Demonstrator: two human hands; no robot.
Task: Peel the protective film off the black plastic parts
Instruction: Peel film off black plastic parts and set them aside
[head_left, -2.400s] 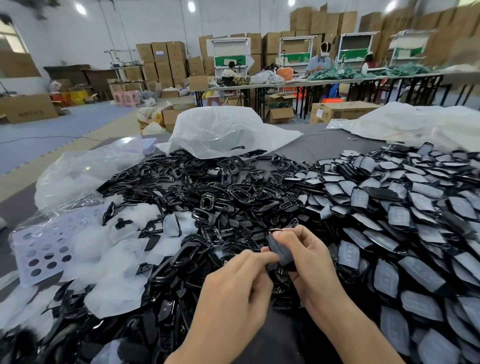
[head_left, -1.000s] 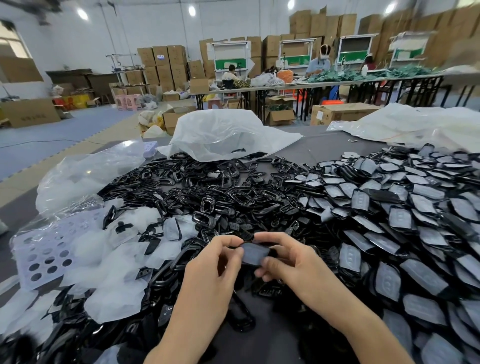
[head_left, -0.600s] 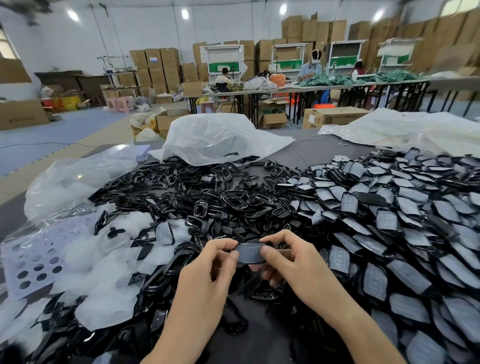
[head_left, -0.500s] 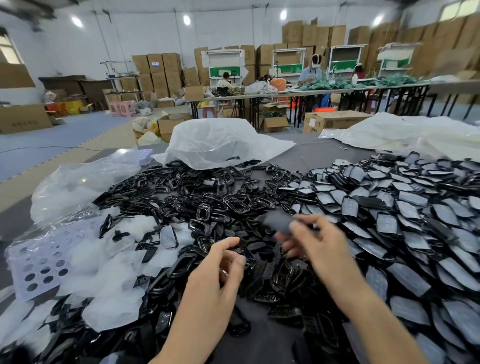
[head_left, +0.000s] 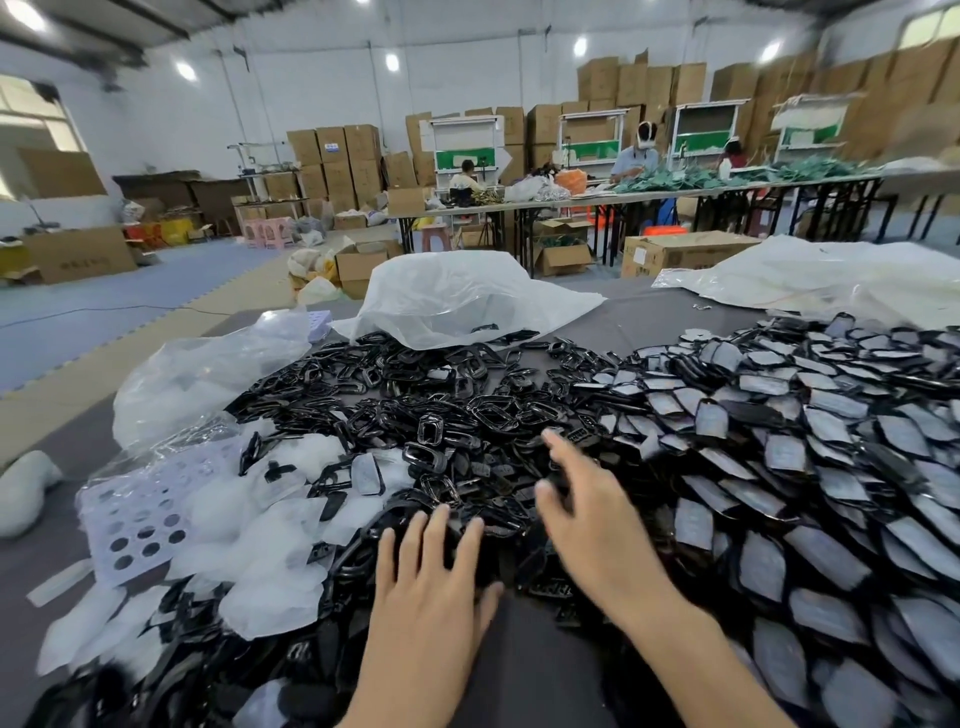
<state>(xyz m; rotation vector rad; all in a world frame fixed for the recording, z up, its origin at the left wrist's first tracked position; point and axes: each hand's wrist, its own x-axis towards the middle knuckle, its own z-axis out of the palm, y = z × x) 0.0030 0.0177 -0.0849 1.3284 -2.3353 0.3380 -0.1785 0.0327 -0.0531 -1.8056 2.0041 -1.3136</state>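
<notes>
A heap of glossy black plastic parts (head_left: 467, 410) covers the middle of the grey table (head_left: 644, 317). To its right lie several black parts with grey film on them (head_left: 810, 457). Peeled whitish film pieces (head_left: 270, 525) are piled at the left. My left hand (head_left: 426, 577) is low in the middle, fingers spread and straight over the near edge of the black heap, holding nothing. My right hand (head_left: 587, 509) is blurred, fingers extended above the heap, with nothing in it.
A crumpled white plastic bag (head_left: 457, 296) lies at the far side of the table, a clear bag (head_left: 202, 369) at the left, a white sheet (head_left: 831, 275) at the far right. A lilac perforated tray (head_left: 135, 514) sits under film pieces. People work at distant tables.
Both hands pinched one filmed part and pulled its film; then the right hand swung the part toward the heap. Now both hands are empty with fingers spread over the pile.
</notes>
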